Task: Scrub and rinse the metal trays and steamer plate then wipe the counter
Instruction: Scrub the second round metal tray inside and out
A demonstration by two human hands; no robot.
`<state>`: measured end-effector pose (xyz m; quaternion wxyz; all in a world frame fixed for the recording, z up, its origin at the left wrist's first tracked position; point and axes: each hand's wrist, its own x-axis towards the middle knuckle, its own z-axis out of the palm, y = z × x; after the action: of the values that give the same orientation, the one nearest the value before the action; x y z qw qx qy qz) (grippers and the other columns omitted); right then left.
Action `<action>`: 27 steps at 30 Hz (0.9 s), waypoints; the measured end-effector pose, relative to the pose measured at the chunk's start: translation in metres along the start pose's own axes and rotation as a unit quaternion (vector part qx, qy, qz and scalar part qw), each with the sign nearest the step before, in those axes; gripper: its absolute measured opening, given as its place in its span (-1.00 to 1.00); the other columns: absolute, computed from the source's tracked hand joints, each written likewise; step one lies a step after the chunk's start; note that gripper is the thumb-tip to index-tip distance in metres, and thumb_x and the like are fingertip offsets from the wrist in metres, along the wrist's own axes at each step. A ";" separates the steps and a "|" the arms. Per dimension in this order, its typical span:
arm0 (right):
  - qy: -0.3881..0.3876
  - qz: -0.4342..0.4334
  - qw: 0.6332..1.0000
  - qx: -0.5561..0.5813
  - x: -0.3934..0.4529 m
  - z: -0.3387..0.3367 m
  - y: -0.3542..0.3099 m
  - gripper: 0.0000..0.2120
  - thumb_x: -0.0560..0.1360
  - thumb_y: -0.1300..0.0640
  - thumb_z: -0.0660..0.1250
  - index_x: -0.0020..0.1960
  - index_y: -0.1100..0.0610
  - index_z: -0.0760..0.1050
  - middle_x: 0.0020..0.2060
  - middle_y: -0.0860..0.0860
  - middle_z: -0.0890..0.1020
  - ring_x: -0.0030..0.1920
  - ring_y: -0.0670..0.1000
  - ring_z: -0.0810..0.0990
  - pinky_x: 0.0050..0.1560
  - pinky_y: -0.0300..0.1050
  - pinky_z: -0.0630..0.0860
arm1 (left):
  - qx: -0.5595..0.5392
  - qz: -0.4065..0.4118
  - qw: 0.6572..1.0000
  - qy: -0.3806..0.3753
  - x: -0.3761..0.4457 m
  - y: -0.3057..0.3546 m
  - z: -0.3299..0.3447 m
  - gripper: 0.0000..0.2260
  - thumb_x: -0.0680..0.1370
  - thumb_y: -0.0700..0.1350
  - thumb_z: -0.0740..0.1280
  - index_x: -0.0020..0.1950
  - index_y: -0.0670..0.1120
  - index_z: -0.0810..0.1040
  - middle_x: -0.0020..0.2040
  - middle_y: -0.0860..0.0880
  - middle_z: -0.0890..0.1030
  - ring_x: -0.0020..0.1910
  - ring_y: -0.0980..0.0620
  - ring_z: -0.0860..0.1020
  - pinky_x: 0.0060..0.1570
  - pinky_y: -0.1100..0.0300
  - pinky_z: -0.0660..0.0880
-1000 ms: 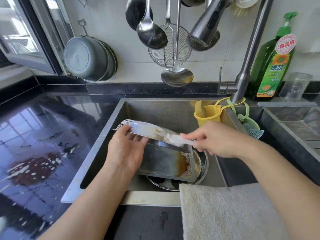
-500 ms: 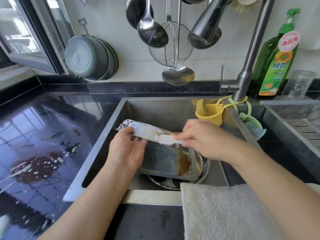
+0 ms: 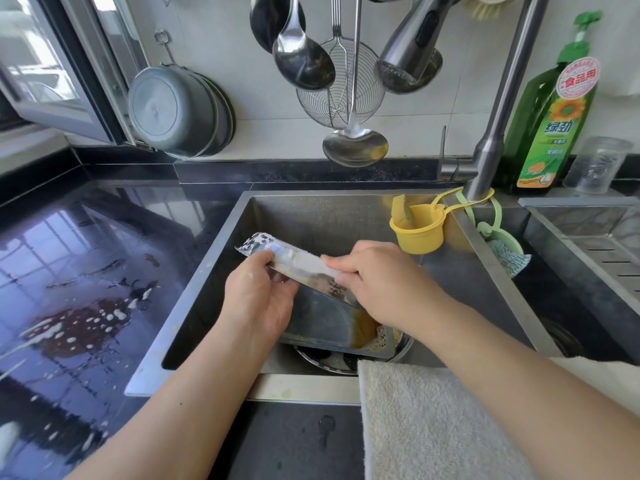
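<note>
Steel, rectangular and soapy, the metal tray [image 3: 322, 306] stands tilted over the sink [image 3: 346, 216], its upper rim gripped by the left hand [image 3: 258, 299]. Curled fingers of the right hand [image 3: 377, 278] press what seems a pale cloth against that rim. Beneath lies a round steamer plate [image 3: 332, 363].

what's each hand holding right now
Left hand: grips the metal tray by its rim.
Right hand: fingers curled on the tray's rim, possibly over a scrubber, cannot tell.

two hands [image 3: 256, 299] [image 3: 377, 282] in the sink; one tray [image 3: 322, 320]; one soap bottle [image 3: 550, 123]; one yellow cup [image 3: 417, 230]; one towel [image 3: 433, 420]
</note>
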<state>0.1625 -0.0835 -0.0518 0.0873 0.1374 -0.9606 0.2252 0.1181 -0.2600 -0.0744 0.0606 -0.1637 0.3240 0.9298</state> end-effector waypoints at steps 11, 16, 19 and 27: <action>-0.063 0.088 0.994 0.025 -0.010 -0.017 0.006 -0.69 0.66 0.06 0.27 0.34 -0.20 0.55 -0.13 -0.08 0.62 -0.26 -0.09 0.50 -0.31 -0.20 0.43 | -0.011 -0.016 0.999 0.025 0.003 0.008 -0.006 -0.65 0.69 -0.29 0.23 0.48 -0.28 0.35 0.29 -0.30 0.57 0.14 -0.26 0.67 -0.18 -0.19 0.70; -0.071 0.121 0.990 0.030 -0.008 -0.023 0.015 -0.69 0.66 0.06 0.27 0.35 -0.19 0.55 -0.25 -0.07 0.59 -0.38 -0.09 0.40 -0.38 -0.20 0.32 | -0.016 -0.008 1.000 0.023 0.002 0.012 -0.005 -0.72 0.70 -0.26 0.23 0.41 -0.28 0.41 0.27 -0.27 0.60 0.14 -0.21 0.68 -0.13 -0.17 0.70; -0.093 0.113 0.988 0.054 -0.009 -0.026 0.013 -0.70 0.62 0.07 0.35 0.31 -0.17 0.58 -0.02 -0.11 0.70 -0.26 -0.15 0.51 -0.25 -0.24 0.45 | -0.018 -0.007 1.000 0.023 -0.001 0.015 -0.003 -0.75 0.71 -0.25 0.23 0.38 -0.26 0.42 0.26 -0.25 0.60 0.15 -0.20 0.67 0.01 -0.18 0.67; -0.193 0.184 0.958 0.102 -0.007 -0.028 0.031 -0.75 0.57 0.02 0.43 -0.28 0.02 0.63 -0.44 -0.06 0.64 -0.45 -0.12 0.57 -0.39 -0.24 0.52 | -0.021 -0.005 0.999 0.028 0.001 0.015 -0.004 -0.71 0.70 -0.27 0.22 0.43 -0.28 0.39 0.25 -0.27 0.59 0.10 -0.21 0.68 -0.10 -0.21 0.69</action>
<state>0.1630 -0.0421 -0.0417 -0.1573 0.0068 -0.9398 0.3033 0.1154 -0.2741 -0.0692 0.0527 -0.1925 0.3054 0.9311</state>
